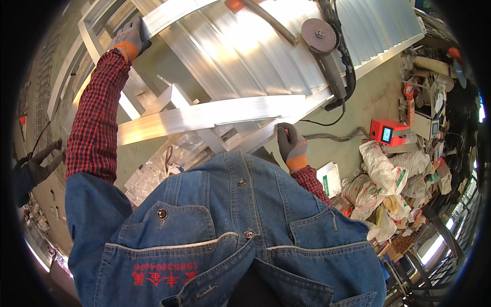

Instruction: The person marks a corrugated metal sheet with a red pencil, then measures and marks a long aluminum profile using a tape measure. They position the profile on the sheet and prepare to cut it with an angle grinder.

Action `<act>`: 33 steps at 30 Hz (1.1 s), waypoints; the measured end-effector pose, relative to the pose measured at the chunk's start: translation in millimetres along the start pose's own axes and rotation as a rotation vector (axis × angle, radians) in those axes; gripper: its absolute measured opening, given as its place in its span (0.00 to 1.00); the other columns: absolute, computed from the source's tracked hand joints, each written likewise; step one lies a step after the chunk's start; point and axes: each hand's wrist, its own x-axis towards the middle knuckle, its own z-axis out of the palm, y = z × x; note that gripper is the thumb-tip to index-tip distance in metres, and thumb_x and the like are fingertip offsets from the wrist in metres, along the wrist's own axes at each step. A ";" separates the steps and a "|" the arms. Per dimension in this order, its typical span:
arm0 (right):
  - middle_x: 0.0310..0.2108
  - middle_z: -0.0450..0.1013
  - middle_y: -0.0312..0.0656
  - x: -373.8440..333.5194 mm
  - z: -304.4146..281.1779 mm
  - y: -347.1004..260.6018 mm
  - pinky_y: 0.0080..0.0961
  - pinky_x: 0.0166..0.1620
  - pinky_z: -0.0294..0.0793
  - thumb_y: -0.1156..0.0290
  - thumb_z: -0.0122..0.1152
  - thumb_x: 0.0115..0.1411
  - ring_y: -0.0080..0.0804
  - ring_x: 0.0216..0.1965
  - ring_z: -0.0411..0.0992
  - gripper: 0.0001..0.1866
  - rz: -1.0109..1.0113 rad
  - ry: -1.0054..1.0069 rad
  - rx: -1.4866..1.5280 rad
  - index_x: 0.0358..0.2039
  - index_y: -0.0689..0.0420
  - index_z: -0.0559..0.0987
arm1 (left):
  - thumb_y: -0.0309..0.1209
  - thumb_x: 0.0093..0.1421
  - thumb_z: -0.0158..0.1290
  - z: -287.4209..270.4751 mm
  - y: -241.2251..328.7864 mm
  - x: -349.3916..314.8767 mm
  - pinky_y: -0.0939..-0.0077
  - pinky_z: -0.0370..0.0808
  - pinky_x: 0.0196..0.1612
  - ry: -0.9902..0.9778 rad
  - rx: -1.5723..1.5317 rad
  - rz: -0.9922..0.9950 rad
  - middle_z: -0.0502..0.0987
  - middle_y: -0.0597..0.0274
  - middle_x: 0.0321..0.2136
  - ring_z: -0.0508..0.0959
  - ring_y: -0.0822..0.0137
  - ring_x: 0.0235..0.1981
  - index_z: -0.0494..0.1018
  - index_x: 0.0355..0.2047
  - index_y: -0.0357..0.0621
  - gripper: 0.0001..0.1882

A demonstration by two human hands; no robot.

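Note:
My left hand (130, 40), in a grey and orange glove, reaches far out with its fingers around the end of a silver metal bar (176, 14). My right hand (292, 147), gloved alike, is closed near my body. It is beside the right end of a nearer metal bar (215, 114); whatever its curled fingers hold, if anything, is hidden. Ribbed silver metal lengths (238, 56) lie side by side between the two bars. On them rest an angle grinder (327, 59) with a round disc and a curved-handled tool (271, 19) with an orange end.
A black cable (335, 123) trails from the grinder. On the floor at right are a red box with a screen (387, 133), stuffed white sacks (383, 166) and heaped clutter. More metal frames (87, 41) stand at far left. Another person's legs (38, 166) show at the left edge.

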 end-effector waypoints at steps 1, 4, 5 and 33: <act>0.35 0.85 0.47 1.2 -1.3 -2.2 0.33 0.41 0.82 0.60 0.66 0.78 0.33 0.35 0.83 0.13 -0.019 -0.003 0.004 0.52 0.54 0.89 | 0.53 0.61 0.73 3.4 0.2 4.9 0.47 0.76 0.72 -0.025 -0.008 -0.011 0.75 0.39 0.72 0.77 0.37 0.71 0.54 0.86 0.49 0.61; 0.36 0.85 0.47 2.8 -4.6 -6.6 0.35 0.40 0.82 0.61 0.64 0.78 0.36 0.34 0.83 0.13 0.001 -0.034 0.002 0.53 0.53 0.88 | 0.53 0.61 0.73 15.6 -5.1 15.3 0.48 0.75 0.73 -0.049 -0.046 -0.010 0.76 0.42 0.72 0.77 0.37 0.71 0.55 0.86 0.49 0.60; 0.35 0.85 0.45 3.0 -6.5 -6.8 0.34 0.39 0.81 0.62 0.63 0.78 0.32 0.34 0.82 0.14 0.026 -0.055 -0.006 0.55 0.54 0.88 | 0.52 0.62 0.73 21.3 -8.4 17.2 0.48 0.75 0.73 -0.026 -0.066 0.016 0.77 0.42 0.72 0.77 0.37 0.71 0.55 0.86 0.49 0.59; 0.64 0.81 0.44 -16.0 99.5 -130.1 0.42 0.65 0.79 0.69 0.65 0.72 0.44 0.64 0.79 0.30 -1.107 -0.715 -0.426 0.74 0.49 0.76 | 0.46 0.57 0.79 127.3 90.2 -530.7 0.47 0.74 0.73 0.049 -0.795 -0.387 0.76 0.35 0.69 0.76 0.33 0.69 0.73 0.74 0.42 0.49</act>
